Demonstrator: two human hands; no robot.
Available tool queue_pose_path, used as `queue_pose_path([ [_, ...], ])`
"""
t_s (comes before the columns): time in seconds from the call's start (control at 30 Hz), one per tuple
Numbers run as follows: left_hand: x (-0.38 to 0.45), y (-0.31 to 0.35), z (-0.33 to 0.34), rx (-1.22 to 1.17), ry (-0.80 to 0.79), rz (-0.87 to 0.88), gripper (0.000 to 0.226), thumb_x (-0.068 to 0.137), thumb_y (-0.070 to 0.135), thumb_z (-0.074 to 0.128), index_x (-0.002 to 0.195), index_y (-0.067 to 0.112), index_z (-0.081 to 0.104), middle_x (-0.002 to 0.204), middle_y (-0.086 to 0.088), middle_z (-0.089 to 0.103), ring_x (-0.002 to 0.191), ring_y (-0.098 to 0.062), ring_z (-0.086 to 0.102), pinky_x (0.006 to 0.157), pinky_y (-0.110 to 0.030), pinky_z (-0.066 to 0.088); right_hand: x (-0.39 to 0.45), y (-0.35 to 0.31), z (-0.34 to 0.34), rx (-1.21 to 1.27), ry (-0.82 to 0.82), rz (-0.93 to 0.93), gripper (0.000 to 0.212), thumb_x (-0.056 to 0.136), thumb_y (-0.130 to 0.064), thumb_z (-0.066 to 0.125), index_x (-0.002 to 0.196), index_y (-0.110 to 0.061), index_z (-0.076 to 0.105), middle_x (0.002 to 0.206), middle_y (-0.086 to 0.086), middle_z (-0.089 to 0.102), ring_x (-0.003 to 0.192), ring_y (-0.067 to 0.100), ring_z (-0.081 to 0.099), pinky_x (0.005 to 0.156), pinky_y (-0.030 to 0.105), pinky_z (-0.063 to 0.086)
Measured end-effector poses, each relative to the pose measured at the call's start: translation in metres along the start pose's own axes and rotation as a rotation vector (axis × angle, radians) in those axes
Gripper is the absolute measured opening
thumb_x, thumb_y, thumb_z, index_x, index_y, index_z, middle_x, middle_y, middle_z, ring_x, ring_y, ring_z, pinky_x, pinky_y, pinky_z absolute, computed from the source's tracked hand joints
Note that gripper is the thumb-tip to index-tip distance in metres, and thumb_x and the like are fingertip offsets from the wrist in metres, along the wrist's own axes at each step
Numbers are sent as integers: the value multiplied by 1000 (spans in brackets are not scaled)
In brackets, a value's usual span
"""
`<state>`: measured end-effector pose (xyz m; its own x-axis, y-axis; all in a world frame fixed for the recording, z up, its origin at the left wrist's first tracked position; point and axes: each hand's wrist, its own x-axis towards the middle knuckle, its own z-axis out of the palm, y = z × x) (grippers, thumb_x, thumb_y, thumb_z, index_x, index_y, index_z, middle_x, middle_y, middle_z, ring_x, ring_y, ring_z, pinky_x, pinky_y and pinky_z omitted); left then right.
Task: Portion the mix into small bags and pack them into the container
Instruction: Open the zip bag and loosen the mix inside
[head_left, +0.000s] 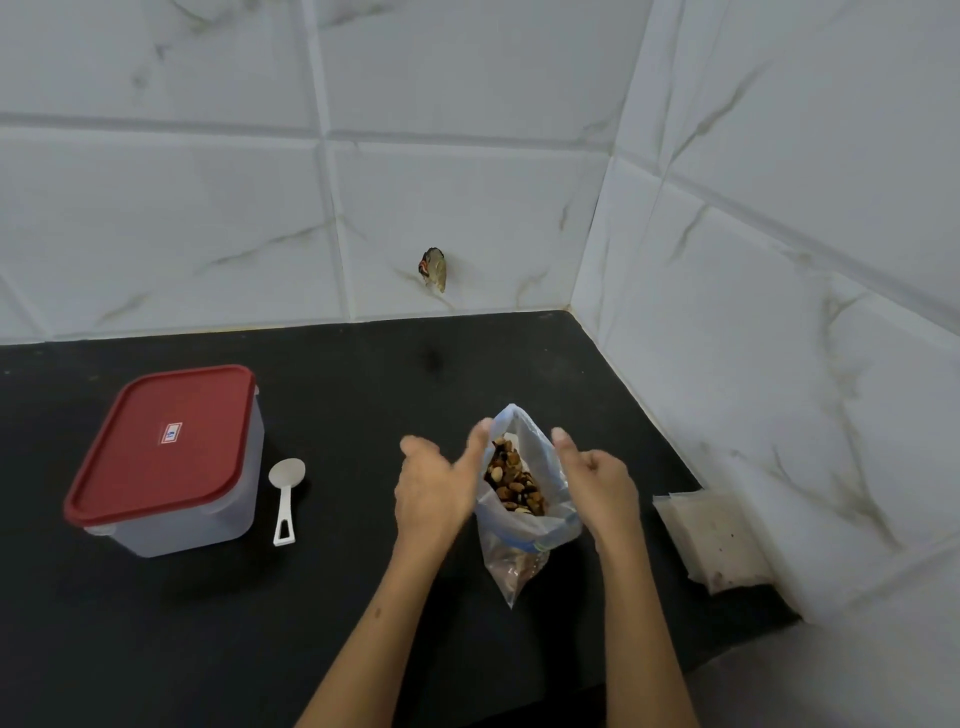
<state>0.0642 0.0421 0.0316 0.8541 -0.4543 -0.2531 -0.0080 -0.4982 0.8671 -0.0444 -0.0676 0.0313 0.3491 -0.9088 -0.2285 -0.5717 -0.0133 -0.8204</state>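
Both hands hold the mix bag mouth spread, left hand and right hand pinching opposite rims; scoop lies nearer the left, beside the lidded container.

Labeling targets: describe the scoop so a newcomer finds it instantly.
Start at the black countertop and find the clear container with the red lid on its left side. Just right of that container lies the white scoop, round bowl toward the wall, handle toward the viewer. It is the only utensil, small, flat on the counter, untouched by either hand.
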Motion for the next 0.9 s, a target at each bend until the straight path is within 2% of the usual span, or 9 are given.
queue_pose_path([
  [0.1, -11, 8, -1, 185, 97, 310, 54, 77, 45, 73, 102, 16, 34, 105, -1, 42, 86, -18, 51, 69, -29, 47, -2, -4, 5, -188, -70, -52, 35, 79, -46, 68, 95, -20, 50, 88, -3, 56, 80, 9, 54, 61, 22, 39],
  [0.17, -10, 10, -1, 336, 90, 459, 34, 83, 22, 69, 95, 19, 37, 103, 0, 41, 79, -16, 52, 63, -28, 48, -2, -4, 7, -244, 17, -101, 34, 80, -35, 71, 101, -19, 49, 92, -2, 57, 81, 10, 55, 62, 22, 40],
  [0.27, -4, 11, -6, 485, 71, 548, 13, 88, 12, 60, 85, 21, 53, 103, 5, 43, 86, -16, 53, 67, -33, 54, -2, -5, -2, -238, 118, -159, 32, 81, -29, 71, 99, -18, 47, 90, 0, 59, 80, 12, 58, 58, 20, 38],
  [0.37, -4, 13, -8, 566, 21, 518, 12, 91, 15, 59, 89, 23, 66, 113, 5, 46, 103, -14, 49, 74, -31, 51, -1, -10, -8, -257, 46, -263, 32, 78, -22, 75, 92, -21, 46, 92, -1, 57, 83, 12, 58, 63, 19, 43],
  [0.5, -8, 20, -3, 602, 20, 475, 20, 90, 16, 56, 106, 20, 69, 118, 1, 50, 107, -18, 49, 74, -29, 44, -7, -19, -4, -475, -54, -401, 24, 80, -14, 71, 89, -31, 56, 120, -4, 44, 98, 11, 52, 67, 18, 41],
  [0.63, -1, 18, -9, 538, -13, 432, 26, 89, 9, 60, 112, 17, 68, 120, -2, 53, 106, -20, 55, 81, -31, 52, -5, -18, -9, -534, -28, -312, 46, 85, -11, 65, 126, -31, 55, 132, -1, 43, 112, 18, 53, 84, 30, 49],
  [0.73, 4, 17, -15, 510, -43, 395, 30, 89, 12, 63, 119, 16, 65, 122, -2, 56, 106, -18, 58, 83, -28, 53, -2, -18, -11, -489, 39, -296, 51, 86, -10, 64, 133, -25, 51, 135, 2, 44, 116, 19, 52, 89, 31, 48],
  [0.83, 3, 19, -18, 527, -74, 353, 24, 86, 16, 67, 110, 15, 68, 119, -2, 56, 105, -18, 58, 82, -28, 53, 1, -18, -12, -445, 5, -314, 47, 85, -11, 65, 129, -25, 55, 130, 0, 50, 115, 18, 53, 88, 29, 48],
  [0.9, 5, 20, -21, 507, -13, 388, 11, 80, 27, 74, 87, 18, 71, 110, 0, 59, 101, -17, 57, 81, -32, 54, 5, -19, -16, -411, -75, -327, 36, 82, -13, 69, 113, -30, 63, 119, -3, 58, 106, 14, 58, 83, 28, 51],
])
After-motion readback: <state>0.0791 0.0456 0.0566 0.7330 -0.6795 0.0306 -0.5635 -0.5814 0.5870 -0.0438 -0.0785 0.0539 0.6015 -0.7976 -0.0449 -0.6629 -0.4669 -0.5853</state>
